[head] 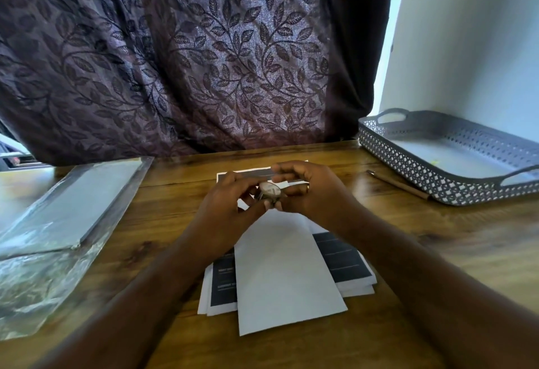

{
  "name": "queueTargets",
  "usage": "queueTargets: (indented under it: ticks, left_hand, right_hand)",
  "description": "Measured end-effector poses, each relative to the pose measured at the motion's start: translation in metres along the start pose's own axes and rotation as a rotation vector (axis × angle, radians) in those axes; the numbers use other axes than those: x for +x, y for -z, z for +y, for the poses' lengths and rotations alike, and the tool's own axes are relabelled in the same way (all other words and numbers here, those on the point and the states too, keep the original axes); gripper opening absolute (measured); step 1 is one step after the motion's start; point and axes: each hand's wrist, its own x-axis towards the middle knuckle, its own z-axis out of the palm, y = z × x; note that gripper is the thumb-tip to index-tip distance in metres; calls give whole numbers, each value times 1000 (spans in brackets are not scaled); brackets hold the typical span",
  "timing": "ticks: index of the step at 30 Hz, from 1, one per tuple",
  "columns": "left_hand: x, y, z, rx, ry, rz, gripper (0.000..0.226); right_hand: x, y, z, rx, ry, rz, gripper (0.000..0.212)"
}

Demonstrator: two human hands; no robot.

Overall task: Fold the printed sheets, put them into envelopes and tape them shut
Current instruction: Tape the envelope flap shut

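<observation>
A white envelope point(283, 269) lies lengthwise on a stack of printed sheets point(344, 260) with dark panels in the middle of the wooden table. Above the envelope's far end, my left hand point(230, 202) and my right hand point(309, 190) meet around a small roll of tape point(270, 189). Fingers of both hands curl round the roll. A clear strip of tape point(287, 177) seems to stretch from it under my right fingers. The envelope's far end is hidden behind my hands.
A pack of envelopes in clear plastic wrap point(67, 214) lies at the left. A grey perforated tray point(455, 158) with handles stands at the back right, with a pen point(399, 184) in front of it. A dark leaf-patterned curtain point(186, 56) hangs behind the table.
</observation>
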Motion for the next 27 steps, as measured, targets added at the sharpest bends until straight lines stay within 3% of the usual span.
queueTargets:
  ticks: [4,9,15,21,27]
  left_hand:
    - [2,1,3,-309,131,-40,24]
    - [3,3,1,-452,181,-86,27]
    - [-1,1,-4,-134,46,-75,51]
    - [-2,1,-10,-19,-15,-111,39]
    - [0,3,-3,-80,-15,-160,37]
  right_hand:
    - [-1,4,-6,-18,17,42,58]
    - [1,7,-5,-97,40,107,22]
    - [-1,3,-4,-196,75,124,10]
    - [1,11,-7,-190,65,61,6]
    - [-2,32,-12,81,-40,11,12]
